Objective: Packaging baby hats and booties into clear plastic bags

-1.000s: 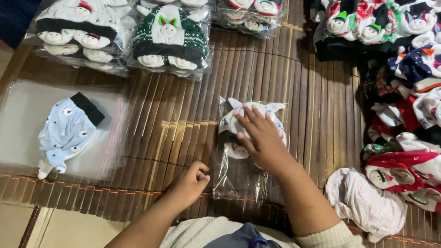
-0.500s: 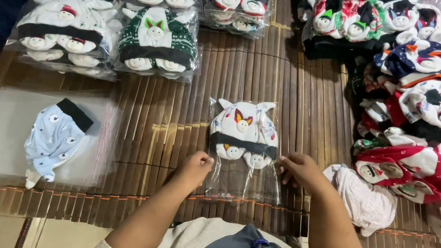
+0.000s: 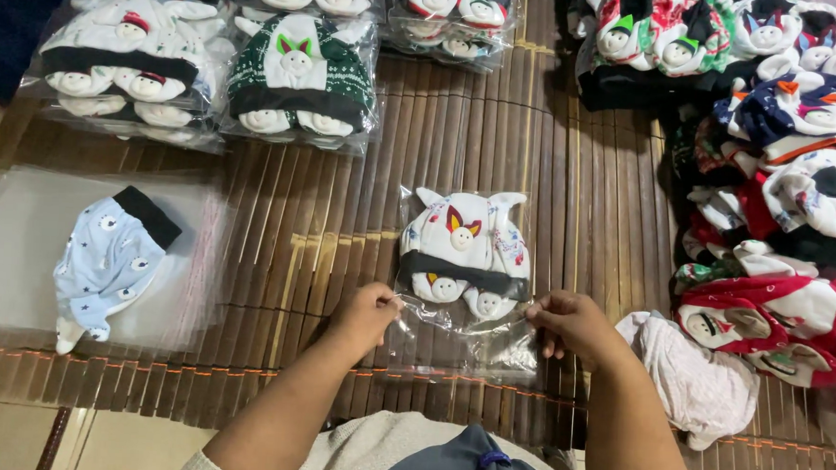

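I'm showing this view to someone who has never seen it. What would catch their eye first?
Probably the clear plastic bag at the centre of the slatted mat, with a white baby hat inside, its open end pinched by the left hand and right hand. Next, the colourful heap of hats at right.

Brown slatted bamboo mat [image 3: 553, 156], pale floor [image 3: 14, 438]

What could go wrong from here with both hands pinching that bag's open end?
1. The clear bag looks thin and slippery; the left hand or right hand could lose its pinch.
2. The white hat sits near the opening, so it might slide out or bunch.
3. The loose hat pile lies close right; an elbow could snag it.
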